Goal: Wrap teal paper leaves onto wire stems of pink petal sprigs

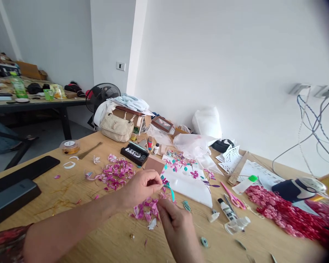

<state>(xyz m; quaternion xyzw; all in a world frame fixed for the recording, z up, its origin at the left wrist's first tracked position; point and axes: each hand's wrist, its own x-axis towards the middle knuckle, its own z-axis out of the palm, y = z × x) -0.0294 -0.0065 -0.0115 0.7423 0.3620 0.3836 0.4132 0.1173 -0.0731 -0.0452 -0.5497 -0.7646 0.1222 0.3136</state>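
Patterned sleeve (9, 243) of the left arm nearest; right hand (178, 223) and left hand (144, 186) both pinched, thumb to finger; what sits between the fingertips, if anything, is too small to tell; a magenta flower with a teal strip (172, 193) shows right at the fingertips, held or lying behind, cannot tell; small petal pile (146, 211) just under the grip, bigger petal pile (117, 171) left of it; wooden table (104, 244) below; right of the grip, pink scissors (233, 196), then a red heap (285, 212); beyond the grip, white sheet (192, 191) bearing flowers (194, 174) that look made up; judging by the loose petals, work seems partway, plenty left; farther off, black case (135, 153), beige bag (117, 127), fan (104, 95), second table with green bottle (18, 86), pale wall (208, 54).
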